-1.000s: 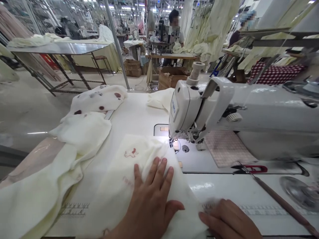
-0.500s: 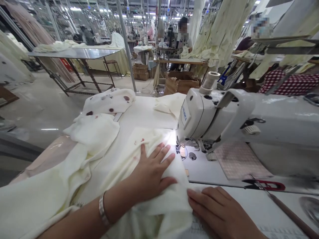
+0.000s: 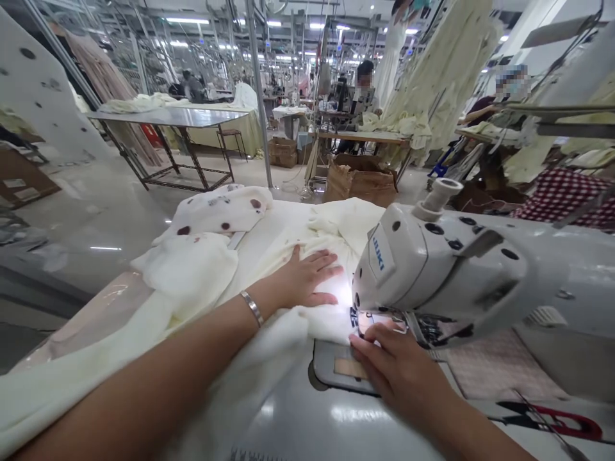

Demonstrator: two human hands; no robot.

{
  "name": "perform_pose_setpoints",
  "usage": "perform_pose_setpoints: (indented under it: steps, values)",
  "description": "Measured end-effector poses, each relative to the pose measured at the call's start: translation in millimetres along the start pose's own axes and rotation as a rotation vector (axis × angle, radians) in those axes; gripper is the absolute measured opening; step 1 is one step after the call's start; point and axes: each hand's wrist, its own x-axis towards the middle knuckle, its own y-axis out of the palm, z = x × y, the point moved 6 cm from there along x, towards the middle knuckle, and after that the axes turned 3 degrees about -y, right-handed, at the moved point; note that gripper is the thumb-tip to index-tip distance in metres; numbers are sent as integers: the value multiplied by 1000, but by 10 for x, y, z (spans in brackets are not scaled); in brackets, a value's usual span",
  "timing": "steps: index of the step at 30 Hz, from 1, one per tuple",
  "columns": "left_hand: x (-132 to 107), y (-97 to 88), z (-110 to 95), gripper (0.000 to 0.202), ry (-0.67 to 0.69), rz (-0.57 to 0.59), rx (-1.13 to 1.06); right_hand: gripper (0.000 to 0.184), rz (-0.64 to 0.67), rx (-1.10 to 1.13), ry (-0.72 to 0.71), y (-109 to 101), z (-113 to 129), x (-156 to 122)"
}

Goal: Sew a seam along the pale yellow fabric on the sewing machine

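Spread flat, fingers apart, the left hand [image 3: 307, 278] presses on the cream cloth [image 3: 283, 330] without gripping it; the right hand [image 3: 391, 358] is bent, its fingertips at the cloth's near edge beside the presser foot, and whether they pinch it cannot be told. That cloth lies bunched on the white worktable [image 3: 298, 410], running from the lit needle area off to the left beneath the left forearm.

Biggest of the surroundings is a metal-topped table [image 3: 168, 116] across the aisle, pale fabric heaped on it. Long cream garments [image 3: 442, 77] hang beyond the machine, near a co-worker [image 3: 366, 89] at another station. Closer, the sewing machine [image 3: 423, 262] stands over the right hand's side, its head jutting above the fingers and blocking the view behind. A spotted cloth [image 3: 216, 211] sits crumpled at the worktable's far left, and a pink checked cloth [image 3: 502, 365] lies under the machine arm.

Among containers, a large cardboard box [image 3: 360, 182] stands open on the floor past the worktable, contents hidden; a smaller brown box [image 3: 282, 152] is behind it, its inside unreadable.

Red-handled snips [image 3: 571, 421] lie right of the right forearm. Smallest is a silver bracelet [image 3: 252, 307] around the left wrist.
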Motion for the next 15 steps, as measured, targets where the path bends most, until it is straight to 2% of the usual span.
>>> perform_pose_setpoints:
  steps: [3, 6, 9, 12, 13, 15]
  values:
    - [98, -9, 123, 58, -15, 12, 27, 23, 36, 24, 27, 20, -14, -1]
    - [12, 27, 30, 58, -123, -13, 68, 24, 46, 51, 67, -76, 23, 23]
    - [-350, 74, -331, 66, -359, -93, 154, 29, 23, 94, 84, -253, 168, 10]
    - [-724, 71, -835, 73, -428, -87, 190, 33, 66, 173, 95, -377, 391, -103]
    - [-783, 34, -937, 68, -439, -71, 182, 33, 94, 200, 107, -396, 460, -161]
    - [-762, -79, -969, 41, -445, -22, 129, 29, 160, 251, 156, -395, 561, -290]
